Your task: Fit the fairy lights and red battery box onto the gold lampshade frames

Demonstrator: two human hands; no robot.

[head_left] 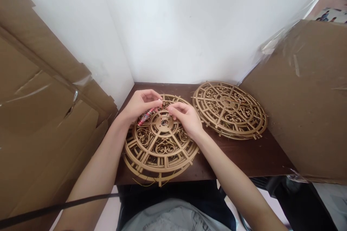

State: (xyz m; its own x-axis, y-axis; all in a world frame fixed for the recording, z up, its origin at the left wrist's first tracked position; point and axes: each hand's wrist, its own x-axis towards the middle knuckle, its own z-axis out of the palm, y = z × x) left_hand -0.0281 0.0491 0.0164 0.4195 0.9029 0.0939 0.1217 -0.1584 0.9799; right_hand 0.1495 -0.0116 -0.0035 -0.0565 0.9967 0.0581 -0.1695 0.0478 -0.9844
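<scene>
Work surface: a dark brown table (244, 158) stands with its far edge against a white wall (168, 36), which meets a second white face in a corner at the left. Brown cardboard panels close off both sides: the left panel (40, 133) is creased and carries strips of clear tape, while the right panel (306, 108) has crumpled clear film (271, 45) along its upper edge. A printed sheet (330, 3) with red marks shows above the right panel. A grey garment (173, 218) appears at the lower edge of view, and a black strap (54, 208) crosses at lower left. Two stacks of round, gold-coloured openwork discs lie flat on the table. The near stack (165, 147) is directly in front of the person, under both hands; its top disc sits offset from those below, whose rims show at the front. Scrollwork fills sections of its inner ring, and thin strands are visible at the central hub (164, 130). The far stack (230, 103) lies just beside it, to the right and further back. The left hand (143, 103) grasps a slim red printed tube (146, 116), tilted above the near stack. The right hand (185, 115) has thumb and fingers brought together beside the hub; whether a strand is pinched there cannot be determined.
</scene>
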